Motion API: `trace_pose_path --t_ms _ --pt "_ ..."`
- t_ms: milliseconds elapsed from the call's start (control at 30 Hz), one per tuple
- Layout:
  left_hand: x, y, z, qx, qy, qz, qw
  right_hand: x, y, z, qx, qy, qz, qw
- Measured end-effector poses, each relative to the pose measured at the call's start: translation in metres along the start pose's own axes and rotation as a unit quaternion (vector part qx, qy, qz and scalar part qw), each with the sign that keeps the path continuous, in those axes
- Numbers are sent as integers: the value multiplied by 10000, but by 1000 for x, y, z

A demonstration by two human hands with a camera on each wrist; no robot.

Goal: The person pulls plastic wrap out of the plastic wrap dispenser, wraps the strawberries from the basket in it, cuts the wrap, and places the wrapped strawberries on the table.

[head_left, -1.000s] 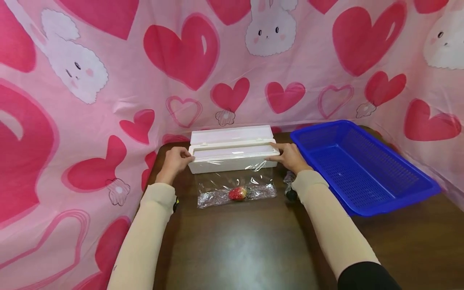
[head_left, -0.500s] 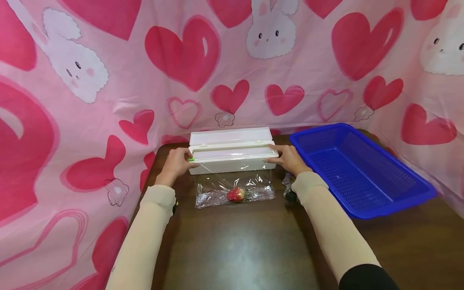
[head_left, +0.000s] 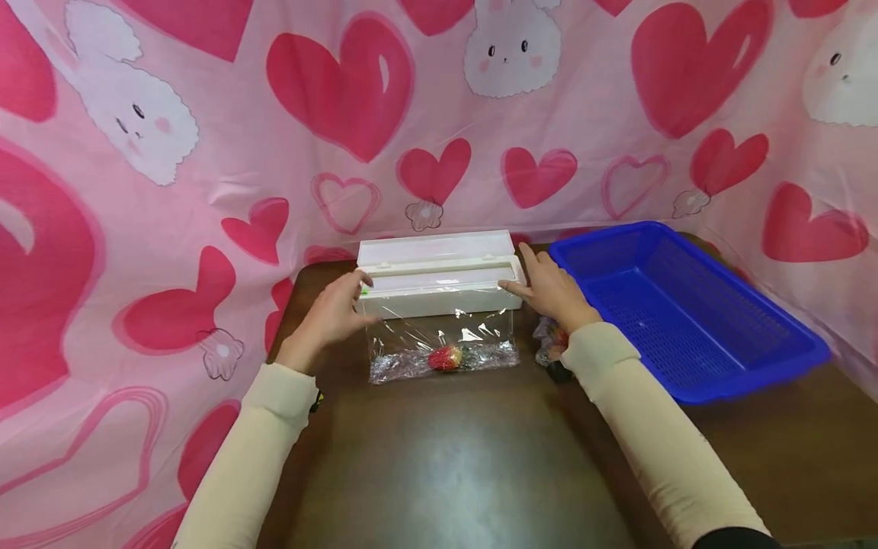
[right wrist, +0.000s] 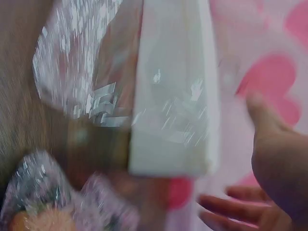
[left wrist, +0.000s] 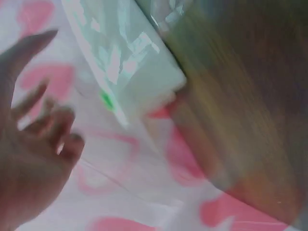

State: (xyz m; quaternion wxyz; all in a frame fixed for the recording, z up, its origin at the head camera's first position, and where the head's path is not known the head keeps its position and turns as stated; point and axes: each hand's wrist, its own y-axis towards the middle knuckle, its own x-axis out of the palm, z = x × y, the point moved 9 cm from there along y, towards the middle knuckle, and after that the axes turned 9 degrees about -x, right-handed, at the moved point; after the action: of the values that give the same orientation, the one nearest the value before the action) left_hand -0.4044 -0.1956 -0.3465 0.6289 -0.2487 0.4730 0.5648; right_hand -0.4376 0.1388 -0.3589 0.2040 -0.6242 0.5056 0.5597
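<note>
A white cling film dispenser box [head_left: 439,303] lies across the back of the table with its lid [head_left: 435,248] raised. Clear cling film [head_left: 411,329] runs from its front down to the tabletop. At the film's near end a red strawberry [head_left: 445,358] lies in a crumpled roll of the film. My left hand [head_left: 331,314] hovers by the box's left end, beside a small green tab [left wrist: 106,100]; its fingers are spread and hold nothing. By the right end is my right hand [head_left: 554,290], fingers extended and apart from the box in the right wrist view.
A blue plastic basket [head_left: 693,335] stands at the right of the table. Something wrapped in film [head_left: 549,343], partly red and orange, lies beneath my right wrist. Behind the table hangs a pink cloth [head_left: 439,114] with hearts and rabbits.
Both hands have let go of the box's ends and spread their fingers. My left hand has drawn slightly outward. The box and strawberry have stayed about where they were.
</note>
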Motion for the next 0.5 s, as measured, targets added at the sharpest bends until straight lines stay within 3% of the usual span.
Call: trace_pose_path --t_ms 67,133,200,267,367,500 --pt "11 -17 21 604 110 -342 9975 -7 -8 -26 -530 -316 136 9980" --pt "28 -34 34 1002 367 -785 9912 -4 -20 -54 -1349 -561 18 9893" --pt "46 -49 37 1118 737 -1175 9840 11 -35 -77 -2126 -711 -367 9739" --pt "60 -59 33 1068 1151 -1352 9783 30 -51 -89 -2629 -881 -900 9566" --pt "71 -67 27 1015 1522 -1336 9740 55 -67 -90 -2811 -1285 -1318 9419" --pt "76 -69 27 1187 1711 -953 9734 66 -75 -83 -2751 -1806 -1045 9385"
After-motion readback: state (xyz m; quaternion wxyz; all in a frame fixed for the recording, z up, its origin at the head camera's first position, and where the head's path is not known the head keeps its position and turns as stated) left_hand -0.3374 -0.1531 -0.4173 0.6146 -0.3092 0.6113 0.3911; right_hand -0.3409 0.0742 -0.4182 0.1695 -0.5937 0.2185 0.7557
